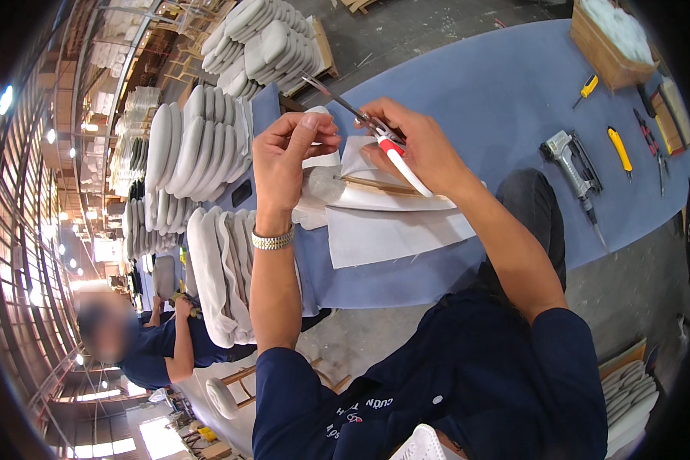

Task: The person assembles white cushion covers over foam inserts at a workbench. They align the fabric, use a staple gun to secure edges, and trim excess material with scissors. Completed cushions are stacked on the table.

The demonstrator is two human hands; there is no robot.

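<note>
"Where are the scissors (391,147), if that's what they are?"

"In the right hand (424,149), above the table (483,92), fingers wrapped around the red-and-white handle, long tips reaching past the left hand (291,157)."

"And that left hand?"

"Fingers curled, thumb folded toward them. I can't tell whether it pinches anything."

"What worries you?"

"A nick. The metal runs near its fingertips, so a slip of the right wrist, or a glance elsewhere, could bring it onto skin."

"And underneath?"

"The white cloth (391,238) looks loose beside a wooden strip (383,185), with threads straying from its near edge. A dragging forearm could shift both, or catch those threads and fray it further."

"Anything farther out?"

"The leg (533,203) is near the staple gun (566,159), whose hose (595,221) runs to the table's edge. A bump or snag could pull the gun off. The knife (619,149) lies beyond; I can't tell if its blade is out."
</note>
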